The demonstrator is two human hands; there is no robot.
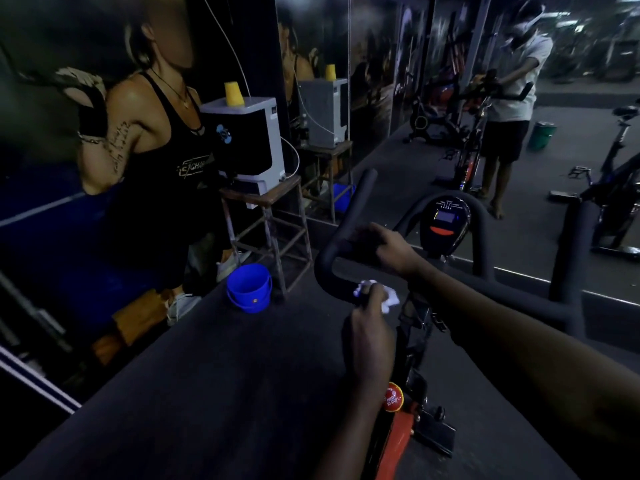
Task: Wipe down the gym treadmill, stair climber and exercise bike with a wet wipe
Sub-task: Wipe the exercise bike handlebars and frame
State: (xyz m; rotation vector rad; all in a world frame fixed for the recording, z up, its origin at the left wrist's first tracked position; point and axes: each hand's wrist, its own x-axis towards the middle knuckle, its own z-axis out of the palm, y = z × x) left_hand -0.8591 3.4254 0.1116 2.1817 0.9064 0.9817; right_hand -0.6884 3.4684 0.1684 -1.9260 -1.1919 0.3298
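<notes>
A dark mat floor (214,393) runs up to a wall mirror (398,98). The mirror reflects a person bent over a bike. The exercise bike (394,441) stands in the foreground on the right, facing the mirror, with its black handlebar (332,251) curving up and round on the left side. A small display (446,220) sits at the middle of the bar.

To the left, a water filter (249,143) with a yellow cup (233,93) on top rests on a metal stool (273,216). A blue bucket (249,287) stands on the floor just beside the stool's legs.

Of the two hands, the right hand (394,251) is curled round the upper run of the handlebar. The left hand (370,327) grips a white wet wipe (391,297) and presses it against the lower bend of the bar. A red knob (393,398) shows on the frame below the left wrist.
</notes>
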